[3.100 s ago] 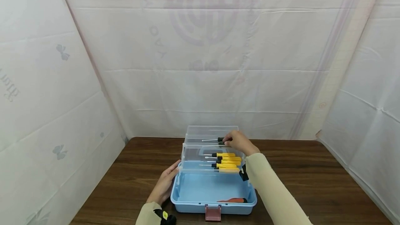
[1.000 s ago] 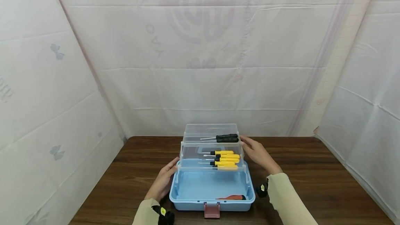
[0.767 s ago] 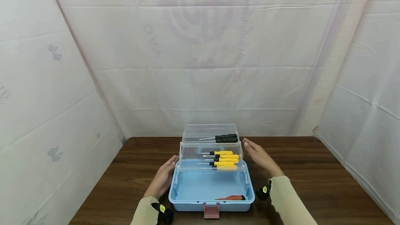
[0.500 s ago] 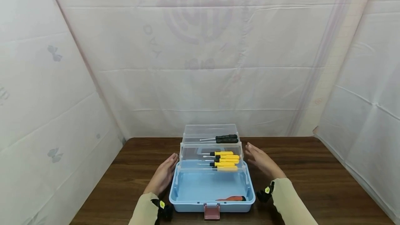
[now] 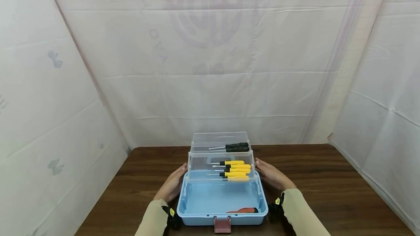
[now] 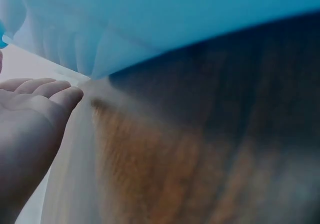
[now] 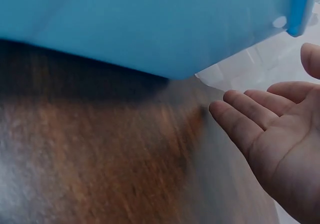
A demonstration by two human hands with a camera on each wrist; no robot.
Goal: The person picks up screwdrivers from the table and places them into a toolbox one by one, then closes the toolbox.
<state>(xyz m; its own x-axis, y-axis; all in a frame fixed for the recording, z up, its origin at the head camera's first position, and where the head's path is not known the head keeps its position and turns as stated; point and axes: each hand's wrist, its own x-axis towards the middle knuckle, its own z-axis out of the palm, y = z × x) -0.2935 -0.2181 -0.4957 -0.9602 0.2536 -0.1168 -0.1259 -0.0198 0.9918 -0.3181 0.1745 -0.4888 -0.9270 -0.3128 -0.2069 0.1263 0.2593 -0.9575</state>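
An opened light blue toolbox (image 5: 198,221) stands on the table, with clear stepped trays (image 5: 198,160) raised at its back. My left hand (image 5: 172,185) is along the box's left side, fingers extended; the left wrist view shows its palm facing up beside the blue wall. On the opposite side my right hand (image 5: 273,176) has straight fingers near the back corner, palm likewise showing in the right wrist view. Neither hand holds anything. Two black-handled screwdrivers (image 5: 237,149) lie in the upper tray, several yellow-handled screwdrivers (image 5: 237,170) in the lower one. An orange-red handled tool (image 5: 244,210) rests inside the box's bottom.
A dull pink latch (image 5: 222,225) hangs down at the box's front. Dark wood tabletop (image 5: 137,188) surrounds the box on both sides. White sheeting (image 5: 213,97) rises behind the table and along its left and right.
My right hand, earlier at a black-handled screwdriver in the upper tray, has let it go and moved right and down to the box's side. The left hand has stayed close to the left side.
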